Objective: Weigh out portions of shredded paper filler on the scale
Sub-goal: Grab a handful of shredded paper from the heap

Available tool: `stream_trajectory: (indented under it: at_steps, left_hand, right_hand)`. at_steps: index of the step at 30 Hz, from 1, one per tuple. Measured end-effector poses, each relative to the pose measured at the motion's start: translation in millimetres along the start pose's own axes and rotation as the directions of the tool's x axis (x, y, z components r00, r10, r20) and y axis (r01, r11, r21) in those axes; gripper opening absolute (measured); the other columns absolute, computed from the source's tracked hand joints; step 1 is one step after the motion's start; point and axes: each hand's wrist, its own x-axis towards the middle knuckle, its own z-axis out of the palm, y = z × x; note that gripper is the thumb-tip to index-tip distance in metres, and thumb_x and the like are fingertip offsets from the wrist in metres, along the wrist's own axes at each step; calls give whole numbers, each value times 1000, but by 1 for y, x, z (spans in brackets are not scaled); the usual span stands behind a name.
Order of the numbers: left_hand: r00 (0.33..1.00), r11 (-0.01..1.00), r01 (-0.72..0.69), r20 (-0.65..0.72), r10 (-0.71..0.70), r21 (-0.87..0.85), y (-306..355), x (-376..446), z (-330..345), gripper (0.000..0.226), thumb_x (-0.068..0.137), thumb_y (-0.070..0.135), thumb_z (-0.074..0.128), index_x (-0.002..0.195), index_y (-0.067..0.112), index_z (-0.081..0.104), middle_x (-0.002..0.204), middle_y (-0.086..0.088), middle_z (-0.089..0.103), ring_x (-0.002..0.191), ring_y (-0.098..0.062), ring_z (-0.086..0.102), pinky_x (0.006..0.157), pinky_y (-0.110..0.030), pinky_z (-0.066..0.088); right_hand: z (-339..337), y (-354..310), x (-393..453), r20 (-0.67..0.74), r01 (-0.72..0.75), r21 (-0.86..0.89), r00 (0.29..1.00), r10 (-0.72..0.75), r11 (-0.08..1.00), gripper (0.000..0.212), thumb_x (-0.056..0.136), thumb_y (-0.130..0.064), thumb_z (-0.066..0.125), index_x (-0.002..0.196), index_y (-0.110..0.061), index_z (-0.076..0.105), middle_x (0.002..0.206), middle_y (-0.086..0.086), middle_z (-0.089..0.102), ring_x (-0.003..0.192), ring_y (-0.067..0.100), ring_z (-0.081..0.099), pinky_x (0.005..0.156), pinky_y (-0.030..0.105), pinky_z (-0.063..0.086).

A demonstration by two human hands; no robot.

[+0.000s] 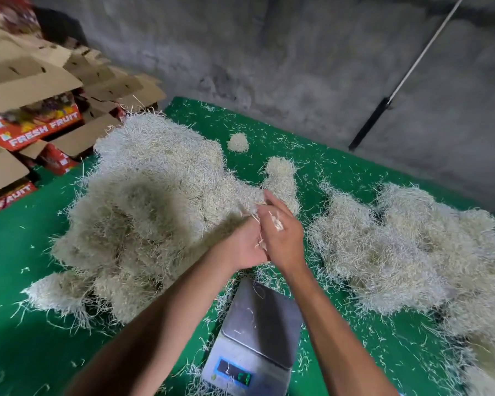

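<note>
Green mat point(269, 132) under grey concrete wall point(297, 52). Two big heaps of shredded paper filler: large pile point(143, 212) centre-left, second pile point(406, 252) at right; two small portions point(237, 142) point(280, 170) set apart near upper centre. One scale point(257, 335) at bottom centre, long axis running up-frame, tilted slightly right, display nearest (digits unreadable), platform carrying only stray strands. Left hand point(242, 247) and right hand point(283, 238) touching, fingers curled, pinching a few strands above scale. Stacked fruit boxes point(32, 127) upper left.
</note>
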Motion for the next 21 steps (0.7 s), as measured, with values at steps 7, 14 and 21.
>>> stream_trajectory:
  at_steps: [7, 14, 21]
  left_hand:
    - [932, 346, 352, 290, -220, -870, -9, 7, -15, 75, 100, 64, 31, 136, 3, 56, 123, -24, 68, 113, -36, 67, 101, -49, 51]
    - [915, 651, 343, 84, -394, -677, -44, 15, -18, 66, 105, 60, 21, 127, 14, 62, 127, -7, 68, 115, -26, 63, 109, -53, 42]
    - [916, 663, 344, 81, -393, -665, -61, 13, -21, 56, 104, 58, 33, 122, 16, 66, 110, 2, 76, 113, -21, 66, 108, -55, 42]
  right_hand:
    - [39, 21, -4, -74, 64, -151, 994, -76, 986, 32, 106, -31, 52, 92, -16, 75, 84, 0, 70, 73, 8, 63, 66, 39, 55]
    - [-15, -45, 125, -207, 279, -235, 922, -328, 931, 31, 106, -29, 30, 81, -34, 48, 79, -2, 57, 68, 18, 59, 61, 29, 49]
    - [-11, -10, 160, 103, 93, -352, 993, -60, 931, 59, 110, -41, 31, 163, -19, 19, 169, 0, 19, 153, 16, 23, 125, 46, 21]
